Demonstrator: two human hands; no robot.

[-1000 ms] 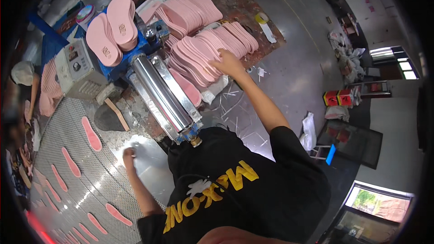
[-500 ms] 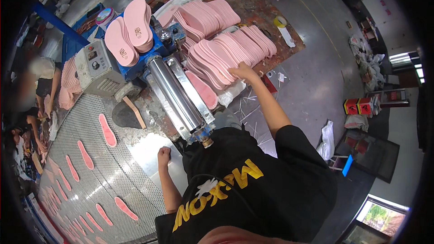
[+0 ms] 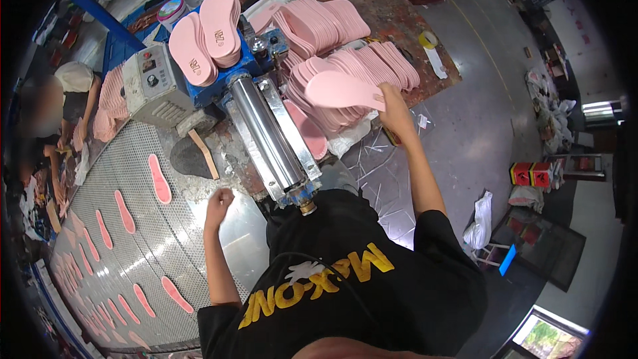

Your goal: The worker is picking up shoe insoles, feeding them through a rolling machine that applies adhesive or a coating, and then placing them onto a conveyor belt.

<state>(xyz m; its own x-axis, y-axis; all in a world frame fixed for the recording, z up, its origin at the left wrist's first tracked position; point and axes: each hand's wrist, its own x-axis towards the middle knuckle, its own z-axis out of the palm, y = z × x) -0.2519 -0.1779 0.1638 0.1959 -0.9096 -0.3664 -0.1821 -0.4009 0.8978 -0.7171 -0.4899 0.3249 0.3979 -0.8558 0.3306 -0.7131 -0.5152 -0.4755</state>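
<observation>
One pink insole (image 3: 339, 90) is gripped at its narrow end by my right hand (image 3: 395, 108), raised over the near pile of pink insoles (image 3: 397, 65). My left hand (image 3: 217, 203), curled closed with nothing visible in it, hovers above a shiny metal plate (image 3: 249, 229). Between my two arms sits a roller machine with a long steel roller (image 3: 266, 134). A single pink insole (image 3: 308, 134) lies right beside the roller. Two stacks of printed pink insoles (image 3: 220, 30) rest on the machine's blue top.
To the left, a perforated conveyor (image 3: 176, 233) carries rows of spaced insoles. A grey control box (image 3: 154, 86) and a dark sole-shaped piece (image 3: 189, 159) stand near it. Another person (image 3: 74, 83) works at far left. A tape roll (image 3: 428, 40) lies on the table.
My right hand has lifted one insole from the near pile and swung it up over the stack. My left hand has shifted left and slightly up, above the plate.
</observation>
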